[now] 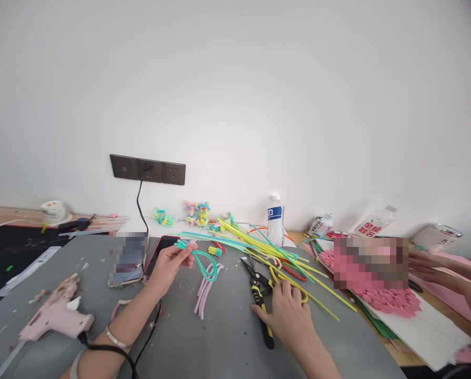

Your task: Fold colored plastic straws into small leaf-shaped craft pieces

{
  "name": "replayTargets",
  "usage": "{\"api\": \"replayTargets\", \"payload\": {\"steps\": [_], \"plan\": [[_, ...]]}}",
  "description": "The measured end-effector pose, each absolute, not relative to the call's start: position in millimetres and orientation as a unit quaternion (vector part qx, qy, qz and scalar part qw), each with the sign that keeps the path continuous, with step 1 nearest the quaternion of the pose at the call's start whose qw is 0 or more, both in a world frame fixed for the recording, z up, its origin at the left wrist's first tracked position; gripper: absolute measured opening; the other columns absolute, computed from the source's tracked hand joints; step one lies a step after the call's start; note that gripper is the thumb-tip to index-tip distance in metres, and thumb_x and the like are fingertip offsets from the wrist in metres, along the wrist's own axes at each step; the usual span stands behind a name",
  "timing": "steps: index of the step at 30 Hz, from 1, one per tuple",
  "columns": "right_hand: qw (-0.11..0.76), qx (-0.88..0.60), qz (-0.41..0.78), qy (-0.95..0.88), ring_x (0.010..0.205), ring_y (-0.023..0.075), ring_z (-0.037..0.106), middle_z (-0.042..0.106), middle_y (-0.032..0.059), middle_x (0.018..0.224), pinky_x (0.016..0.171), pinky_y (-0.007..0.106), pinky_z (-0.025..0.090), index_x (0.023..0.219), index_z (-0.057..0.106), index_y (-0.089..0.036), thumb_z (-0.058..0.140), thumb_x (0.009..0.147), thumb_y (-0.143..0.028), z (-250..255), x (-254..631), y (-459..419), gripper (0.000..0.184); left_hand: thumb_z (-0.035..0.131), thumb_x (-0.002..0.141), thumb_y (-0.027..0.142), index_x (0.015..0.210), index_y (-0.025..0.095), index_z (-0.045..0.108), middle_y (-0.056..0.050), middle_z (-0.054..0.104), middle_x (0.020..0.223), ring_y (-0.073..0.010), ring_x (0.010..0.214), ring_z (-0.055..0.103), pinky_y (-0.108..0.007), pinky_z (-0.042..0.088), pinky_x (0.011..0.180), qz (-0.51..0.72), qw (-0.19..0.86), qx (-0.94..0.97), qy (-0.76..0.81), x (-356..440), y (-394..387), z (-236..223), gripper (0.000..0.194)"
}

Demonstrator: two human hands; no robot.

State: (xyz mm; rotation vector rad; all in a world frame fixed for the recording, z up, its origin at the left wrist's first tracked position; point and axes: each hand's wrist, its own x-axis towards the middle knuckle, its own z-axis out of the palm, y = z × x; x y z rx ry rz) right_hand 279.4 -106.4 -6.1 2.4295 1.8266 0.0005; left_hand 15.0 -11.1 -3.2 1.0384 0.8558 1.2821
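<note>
Left hand [171,267]: fingertips together on teal loop [216,269], seven o'clock | Right hand [290,311]: at pliers [256,298], five o'clock, closure indeterminable | Handling: firm neck pinch should keep strands aligned

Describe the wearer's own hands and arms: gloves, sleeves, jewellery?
Left hand: no glove visible; a slim, pale metallic bangle circles the forearm. A pale grey band shows farther up; can't tell if it's a cuff or jewellery. Right hand: no glove, and no bangle or sleeve on the part in view. No cables or markings seen on either.
</note>
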Motion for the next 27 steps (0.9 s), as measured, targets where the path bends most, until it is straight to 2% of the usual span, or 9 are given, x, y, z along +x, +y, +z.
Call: {"api": "replayTargets", "payload": {"steps": [4,8,12,14,16,19,22,25,27], "plan": [[0.064,0.801,-0.007,0.595,0.111,0.0398,0.055,0.060,0.0225,0.112,0.083,0.047,0.047,0.103,0.064,-0.010,0.063,0.076,-0.038,6,286,-103,0.039,0.080,0.067,0.049,0.078,0.013,0.077,-0.003,0.064,0.061,-0.0133,0.057,0.055,-0.028,0.048,0.056,0.564,0.588,0.464,0.347,14,-9,-6,0.038],[0.073,0.798,-0.044,0.597,0.108,0.0391,0.058,0.061,0.0228,0.109,0.078,0.041,0.048,0.101,0.061,-0.009,0.061,0.074,-0.033,12,290,-106,0.036,0.076,0.073,0.047,0.080,0.014,0.077,-0.003,0.065,0.063,-0.0144,0.060,0.057,-0.029,0.050,0.062,0.569,0.561,0.496,0.339,12,-7,-12,0.034],[0.056,0.794,-0.116,0.595,0.095,0.0362,0.064,0.064,0.0198,0.102,0.076,0.041,0.047,0.093,0.058,-0.012,0.055,0.077,-0.032,18,303,-119,0.026,0.072,0.077,0.046,0.072,0.015,0.074,-0.005,0.069,0.068,-0.0179,0.068,0.062,-0.032,0.051,0.073,0.570,0.504,0.537,0.364,9,-7,-17,0.031],[0.009,0.783,-0.197,0.590,0.085,0.0314,0.065,0.067,0.0146,0.089,0.075,0.040,0.047,0.084,0.055,-0.018,0.050,0.080,-0.036,23,316,-128,0.020,0.071,0.079,0.045,0.066,0.016,0.072,-0.006,0.070,0.070,-0.0191,0.071,0.063,-0.032,0.051,0.076,0.569,0.480,0.557,0.369,9,-9,-14,0.032],[-0.061,0.742,-0.314,0.589,0.083,0.0289,0.065,0.068,0.0108,0.082,0.077,0.038,0.048,0.074,0.054,-0.021,0.045,0.083,-0.046,27,330,-137,0.028,0.070,0.079,0.046,0.063,0.017,0.070,-0.005,0.070,0.069,-0.0197,0.071,0.064,-0.032,0.051,0.076,0.573,0.461,0.571,0.366,9,-11,-9,0.033],[-0.187,0.612,-0.564,0.522,0.089,0.0292,0.067,0.071,0.0124,0.092,0.083,0.040,0.049,0.091,0.062,-0.021,0.033,0.086,-0.058,25,339,-147,0.047,0.069,0.080,0.045,0.065,0.017,0.072,-0.005,0.070,0.070,-0.0192,0.068,0.065,-0.032,0.053,0.073,0.574,0.444,0.585,0.362,11,-16,-2,0.032],[-0.293,0.481,-0.705,0.431,0.096,0.0338,0.067,0.069,0.0182,0.101,0.087,0.046,0.049,0.104,0.064,-0.017,0.026,0.078,-0.069,15,323,-151,0.070,0.070,0.080,0.042,0.073,0.017,0.075,-0.004,0.070,0.068,-0.0183,0.066,0.065,-0.029,0.054,0.069,0.590,0.431,0.582,0.357,13,-19,0,0.027],[-0.342,0.363,-0.796,0.343,0.092,0.0323,0.065,0.065,0.0184,0.100,0.082,0.047,0.050,0.104,0.064,-0.016,0.034,0.072,-0.073,1,287,-152,0.072,0.071,0.080,0.040,0.082,0.018,0.077,-0.003,0.071,0.067,-0.0178,0.066,0.066,-0.027,0.055,0.066,0.607,0.422,0.576,0.350,14,-20,-3,0.023],[-0.377,0.276,-0.841,0.272,0.080,0.0254,0.064,0.062,0.0116,0.091,0.074,0.042,0.051,0.104,0.063,-0.017,0.047,0.071,-0.070,-9,261,-152,0.064,0.071,0.080,0.039,0.084,0.018,0.078,-0.003,0.072,0.069,-0.0177,0.065,0.067,-0.027,0.056,0.065,0.612,0.417,0.580,0.339,13,-19,-6,0.023]]}}
